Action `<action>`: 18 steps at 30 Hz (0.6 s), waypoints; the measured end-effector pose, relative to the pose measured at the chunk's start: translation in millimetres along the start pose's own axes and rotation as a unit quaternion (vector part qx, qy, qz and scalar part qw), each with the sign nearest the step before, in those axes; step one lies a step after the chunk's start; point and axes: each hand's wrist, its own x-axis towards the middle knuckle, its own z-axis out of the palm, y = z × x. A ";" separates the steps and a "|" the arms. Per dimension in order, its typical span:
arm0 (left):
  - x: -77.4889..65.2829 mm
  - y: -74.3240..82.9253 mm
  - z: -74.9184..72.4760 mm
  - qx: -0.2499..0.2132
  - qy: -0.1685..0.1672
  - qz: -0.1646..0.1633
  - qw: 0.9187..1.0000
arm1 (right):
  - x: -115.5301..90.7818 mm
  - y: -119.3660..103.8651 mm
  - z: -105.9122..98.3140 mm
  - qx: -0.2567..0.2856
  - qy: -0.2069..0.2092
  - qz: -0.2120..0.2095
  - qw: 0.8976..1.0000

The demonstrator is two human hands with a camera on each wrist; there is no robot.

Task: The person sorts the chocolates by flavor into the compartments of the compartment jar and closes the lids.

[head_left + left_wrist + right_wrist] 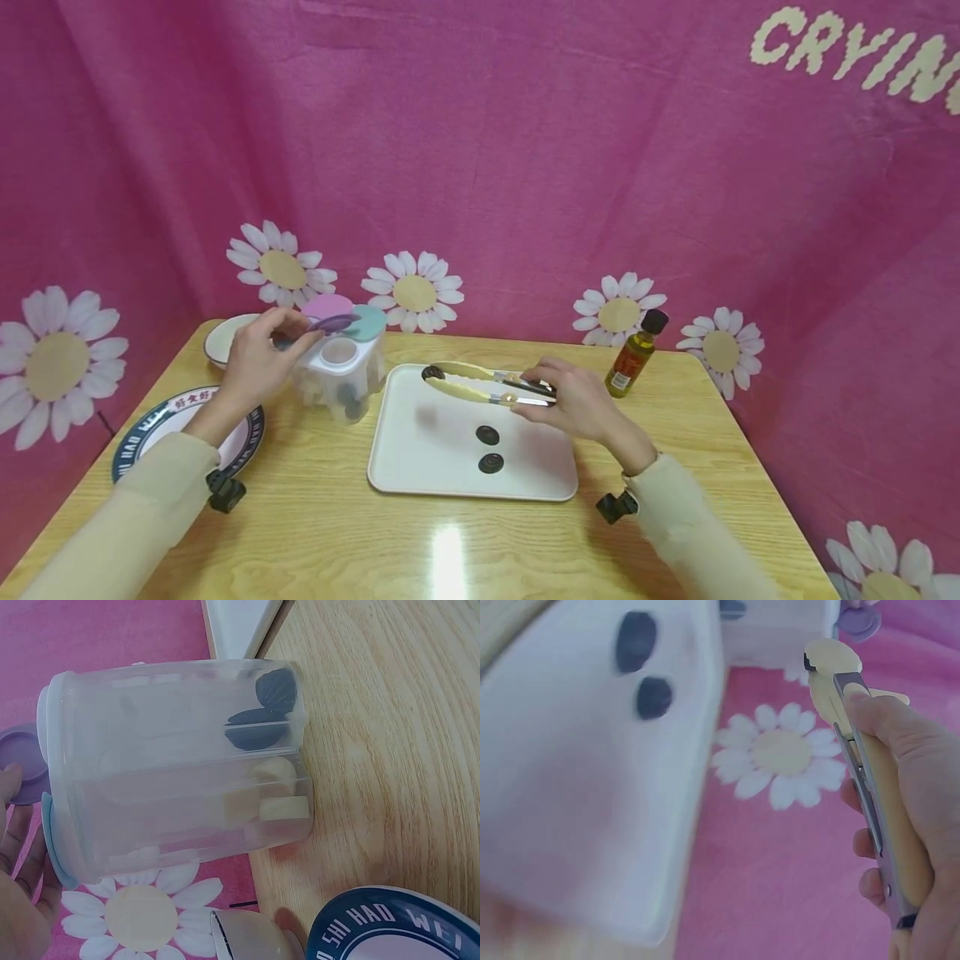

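Observation:
My left hand (258, 350) pinches the raised purple lid (335, 322) of a clear divided storage container (360, 392). Through its wall in the left wrist view show dark oval pieces (259, 729) in one compartment and pale chunks (285, 808) in another. With my right hand (573, 398) I grip a pair of tongs (467, 390) with pale yellow tips, above a white tray (420, 467). Between the tips is a dark ridged oval piece (432, 373), perhaps chocolate. Two similar dark pieces (489, 450) lie on the tray.
A blue-rimmed plate (135, 446) lies at the left, partly under my left forearm. Behind it stands a white bowl (221, 340). An oil bottle (632, 358) with a black cap stands right of the tray. A pink flowered cloth (510, 208) hangs behind the wooden table (322, 517).

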 end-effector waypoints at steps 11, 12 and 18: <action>-0.8 0.6 0.5 -0.001 0.005 0.003 1.000 | 49.2 -37.4 -4.4 0.015 0.014 -0.047 0.999; -0.7 0.5 0.4 -0.001 0.006 0.006 1.000 | 53.7 -40.2 -4.8 0.017 0.017 -0.053 0.998; 0.3 -0.2 0.5 0.000 0.008 0.014 1.000 | 75.9 -53.1 -6.4 0.020 0.023 -0.069 0.997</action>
